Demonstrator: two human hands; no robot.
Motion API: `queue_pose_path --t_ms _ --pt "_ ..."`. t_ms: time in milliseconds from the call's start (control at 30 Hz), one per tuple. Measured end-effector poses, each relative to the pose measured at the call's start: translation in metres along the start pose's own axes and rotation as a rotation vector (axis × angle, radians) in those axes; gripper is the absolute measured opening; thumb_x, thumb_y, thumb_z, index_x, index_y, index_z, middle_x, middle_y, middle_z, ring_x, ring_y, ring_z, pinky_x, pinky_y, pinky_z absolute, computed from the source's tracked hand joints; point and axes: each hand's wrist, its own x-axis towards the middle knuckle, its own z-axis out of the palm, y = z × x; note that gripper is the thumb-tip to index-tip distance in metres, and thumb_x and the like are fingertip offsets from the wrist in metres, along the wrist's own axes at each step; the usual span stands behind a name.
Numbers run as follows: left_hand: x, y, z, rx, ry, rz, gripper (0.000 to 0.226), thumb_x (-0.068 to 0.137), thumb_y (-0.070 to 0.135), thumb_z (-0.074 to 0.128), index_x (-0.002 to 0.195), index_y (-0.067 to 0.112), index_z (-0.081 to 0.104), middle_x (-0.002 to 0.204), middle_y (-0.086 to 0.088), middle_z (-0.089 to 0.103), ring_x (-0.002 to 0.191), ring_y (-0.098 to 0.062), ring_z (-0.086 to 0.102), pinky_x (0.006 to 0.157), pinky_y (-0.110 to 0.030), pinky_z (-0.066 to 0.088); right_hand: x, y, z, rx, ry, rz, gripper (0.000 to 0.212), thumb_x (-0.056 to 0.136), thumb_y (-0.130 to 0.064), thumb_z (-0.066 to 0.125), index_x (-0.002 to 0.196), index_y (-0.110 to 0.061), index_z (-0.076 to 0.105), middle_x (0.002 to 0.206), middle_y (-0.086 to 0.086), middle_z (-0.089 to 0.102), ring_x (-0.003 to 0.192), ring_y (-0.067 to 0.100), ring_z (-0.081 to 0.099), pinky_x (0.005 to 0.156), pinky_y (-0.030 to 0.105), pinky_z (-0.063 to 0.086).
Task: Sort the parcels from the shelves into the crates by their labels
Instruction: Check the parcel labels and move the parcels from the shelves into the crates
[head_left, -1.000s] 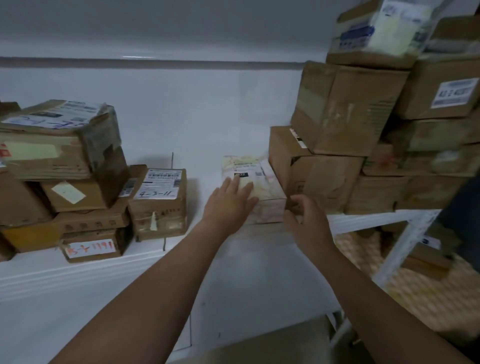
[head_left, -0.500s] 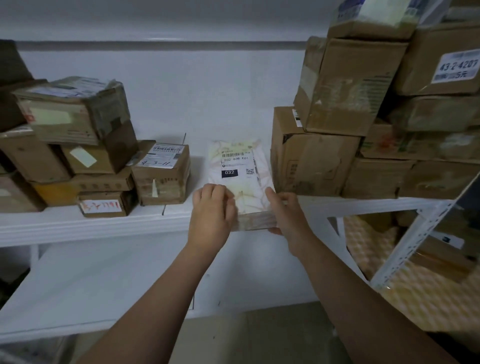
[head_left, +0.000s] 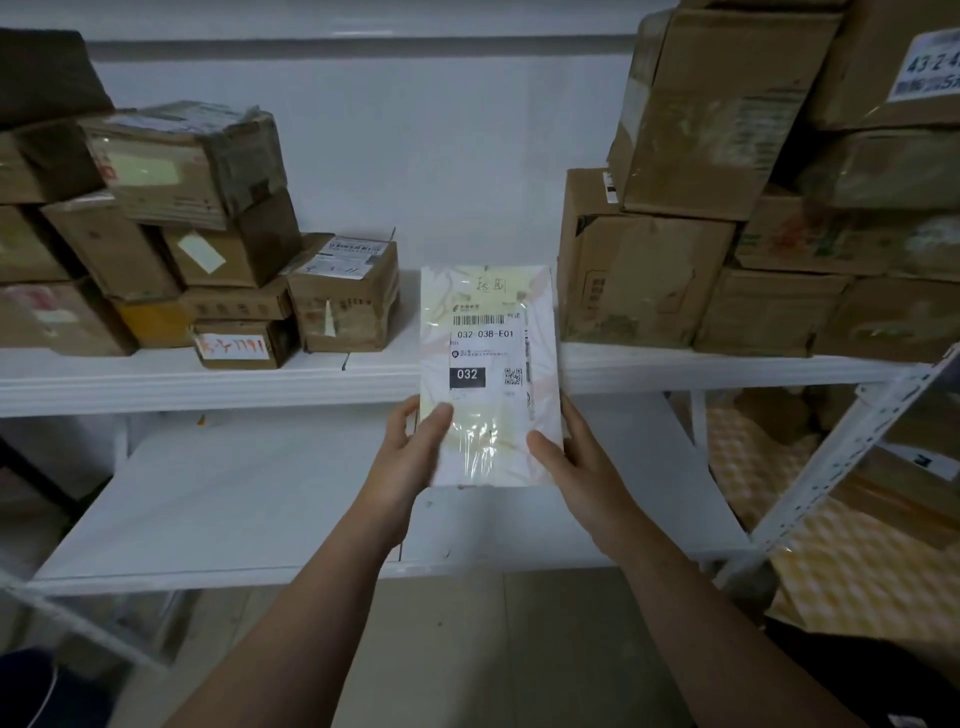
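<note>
Parcel (head_left: 488, 374), a flat pale pack in clear wrap, bears a label reading "032 038-E01", a black block with "032" and a QR code. It is held mid-view, in front of the upper shelf (head_left: 208, 384) edge. The left hand (head_left: 410, 457) grips its 7 o'clock corner and the right hand (head_left: 576, 467) its 5 o'clock corner, thumbs on its face. Brown boxes (head_left: 649, 280) stand at its 2 o'clock.

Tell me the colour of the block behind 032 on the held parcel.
Black rectangular block with white digits on the pale plastic-wrapped parcel; head view.
</note>
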Motion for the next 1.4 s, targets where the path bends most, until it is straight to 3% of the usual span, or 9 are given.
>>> queue_pose_path --t_ms 100,200,333,400,533,767,900,1167,1400 --pt "-0.014 -0.003 0.000 0.024 0.072 0.134 0.037 0.085 0.048 0.059 0.118 0.038 0.048 0.105 -0.002 0.069 0.083 -0.013 0.070 0.056 -0.021 0.053 -0.015 0.008 -0.007 -0.023 -0.022 -0.015 0.057 0.092 -0.024 0.061 0.131 -0.056 0.034 0.125 -0.020 0.059 0.107 0.001 0.061 0.077 0.014 0.051" --pt "-0.027 -0.003 0.006 0.081 0.028 0.330 0.048 0.085 0.044 0.055 0.132 0.036 0.044 0.103 0.000 0.069 0.070 -0.005 0.066 0.047 -0.011 0.043 -0.019 0.001 -0.010 0.029 0.046 -0.027 0.051 0.079 -0.033 0.065 0.116 -0.057 0.040 0.124 -0.006 0.059 0.102 0.005 0.063 0.073 0.018 0.053" --pt "-0.036 -0.002 0.016 0.091 -0.056 0.452 0.052 0.089 0.037 0.050 0.140 0.029 0.040 0.110 0.016 0.067 0.085 0.001 0.066 0.058 -0.009 0.048 -0.013 -0.023 -0.010 0.124 0.135 -0.144 0.056 0.073 -0.050 0.067 0.122 -0.049 0.041 0.116 -0.015 0.063 0.103 0.004 0.064 0.074 0.019 0.054" --pt "-0.037 0.001 0.019 0.056 -0.071 0.449 0.048 0.092 0.037 0.051 0.139 0.033 0.041 0.111 0.012 0.067 0.087 -0.001 0.066 0.058 -0.009 0.048 -0.012 -0.030 -0.012 0.138 0.164 -0.189 0.059 0.073 -0.050 0.068 0.126 -0.047 0.042 0.115 -0.015 0.064 0.104 0.006 0.064 0.075 0.020 0.054" --pt "-0.037 0.009 0.019 0.005 -0.072 0.465 0.041 0.093 0.031 0.051 0.133 0.039 0.048 0.121 0.011 0.064 0.110 -0.007 0.061 0.077 -0.014 0.050 -0.013 -0.038 -0.017 0.118 0.182 -0.239 0.061 0.072 -0.051 0.067 0.127 -0.048 0.040 0.114 -0.020 0.064 0.105 0.005 0.064 0.077 0.020 0.054" --pt "-0.039 0.014 0.021 -0.032 -0.106 0.475 0.038 0.091 0.033 0.053 0.124 0.051 0.052 0.119 0.010 0.065 0.108 -0.009 0.063 0.077 -0.017 0.051 -0.015 -0.048 -0.023 0.126 0.176 -0.262 0.062 0.073 -0.049 0.067 0.129 -0.043 0.042 0.117 -0.018 0.064 0.106 0.004 0.063 0.076 0.019 0.053" --pt "-0.039 0.016 0.024 -0.040 -0.131 0.486 0.036 0.091 0.034 0.054 0.124 0.050 0.053 0.118 0.010 0.065 0.108 -0.009 0.063 0.077 -0.017 0.051 -0.018 -0.050 -0.024 0.141 0.218 -0.258 0.076 0.074 -0.046 0.074 0.139 -0.027 0.041 0.120 -0.008 0.064 0.108 0.009 0.064 0.078 0.024 0.055" --pt "-0.031 0.019 0.046 0.008 -0.206 0.500 0.052 0.085 0.035 0.055 0.136 0.027 0.050 0.123 0.013 0.064 0.115 -0.006 0.059 0.093 -0.025 0.051 -0.039 -0.046 -0.036 0.091 0.457 -0.276 0.052 0.083 -0.039 0.064 0.133 -0.030 0.053 0.118 -0.012 0.067 0.105 0.007 0.065 0.076 0.020 0.055" --pt "-0.026 -0.010 0.067 0.072 -0.419 0.432 0.047 0.087 0.028 0.059 0.134 0.027 0.052 0.119 0.008 0.066 0.103 -0.004 0.064 0.076 -0.017 0.054 -0.088 -0.024 -0.041 0.053 0.796 -0.176 0.039 0.088 -0.032 0.065 0.124 -0.025 0.053 0.112 -0.013 0.065 0.099 0.002 0.064 0.070 0.016 0.053"
